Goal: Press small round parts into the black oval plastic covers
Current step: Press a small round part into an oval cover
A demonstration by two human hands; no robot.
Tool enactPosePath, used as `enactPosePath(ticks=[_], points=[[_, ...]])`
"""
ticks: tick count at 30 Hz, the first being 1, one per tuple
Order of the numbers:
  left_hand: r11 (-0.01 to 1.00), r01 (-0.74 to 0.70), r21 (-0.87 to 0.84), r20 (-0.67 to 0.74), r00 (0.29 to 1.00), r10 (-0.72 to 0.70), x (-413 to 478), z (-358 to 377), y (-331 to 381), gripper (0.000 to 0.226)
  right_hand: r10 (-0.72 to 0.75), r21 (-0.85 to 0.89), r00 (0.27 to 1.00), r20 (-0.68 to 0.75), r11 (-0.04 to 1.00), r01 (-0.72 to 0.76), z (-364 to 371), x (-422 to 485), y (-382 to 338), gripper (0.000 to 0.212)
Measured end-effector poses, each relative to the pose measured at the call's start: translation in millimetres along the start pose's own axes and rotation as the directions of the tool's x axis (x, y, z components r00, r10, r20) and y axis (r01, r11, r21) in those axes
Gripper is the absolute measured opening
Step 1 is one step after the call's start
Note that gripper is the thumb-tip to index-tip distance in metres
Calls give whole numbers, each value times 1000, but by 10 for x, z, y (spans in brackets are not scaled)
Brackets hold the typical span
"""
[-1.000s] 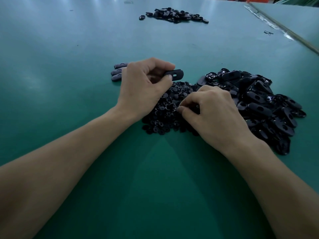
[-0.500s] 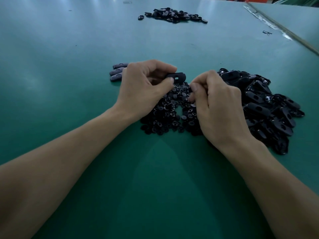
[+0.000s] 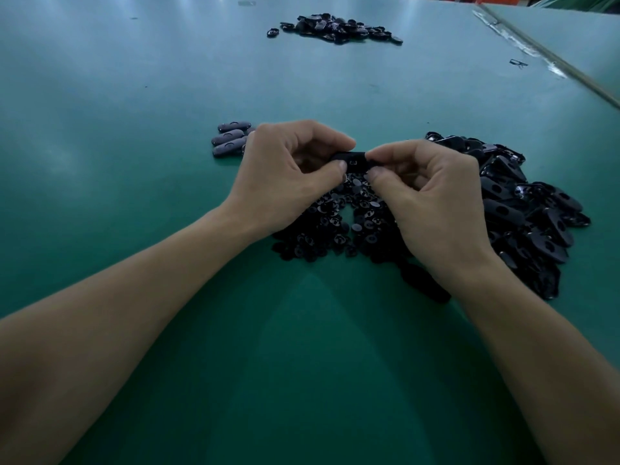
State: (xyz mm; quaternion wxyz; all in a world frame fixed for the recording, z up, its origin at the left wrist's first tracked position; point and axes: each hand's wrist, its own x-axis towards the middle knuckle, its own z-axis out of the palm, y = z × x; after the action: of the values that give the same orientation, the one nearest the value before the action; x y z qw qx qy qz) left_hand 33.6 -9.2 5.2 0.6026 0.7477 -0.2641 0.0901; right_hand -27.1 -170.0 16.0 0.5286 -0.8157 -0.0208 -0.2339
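Note:
One black oval cover is held above the table between both hands. My left hand pinches its left end with thumb and fingers. My right hand pinches its right end, thumb below and forefinger on top. Whether a small round part sits under the right fingertips cannot be seen. Below the hands lies a heap of small round parts. To the right is a pile of black oval covers.
Three oval covers lie in a row just left of my left hand. Another heap of black parts sits far back on the green table. A seam with tape runs along the right edge.
My right hand rose from the heap of round parts and came to the cover held by my left hand; both hands now pinch it.

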Motion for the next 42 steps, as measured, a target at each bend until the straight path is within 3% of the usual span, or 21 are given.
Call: enactPosePath(ticks=[10,28,42], points=[[1000,-4,-23,15,1000,5,-3,3,-2,21,80,99,997,10,992,-81,-10,23,33,18],[999,-49,-10,103,993,50,-34,23,30,27,-24,-107,1000,-19,994,22,9,-20,14,21],[999,-48,12,54,997,47,-26,42,13,28,-62,-183,996,-57,982,51,70,-65,-19,13]])
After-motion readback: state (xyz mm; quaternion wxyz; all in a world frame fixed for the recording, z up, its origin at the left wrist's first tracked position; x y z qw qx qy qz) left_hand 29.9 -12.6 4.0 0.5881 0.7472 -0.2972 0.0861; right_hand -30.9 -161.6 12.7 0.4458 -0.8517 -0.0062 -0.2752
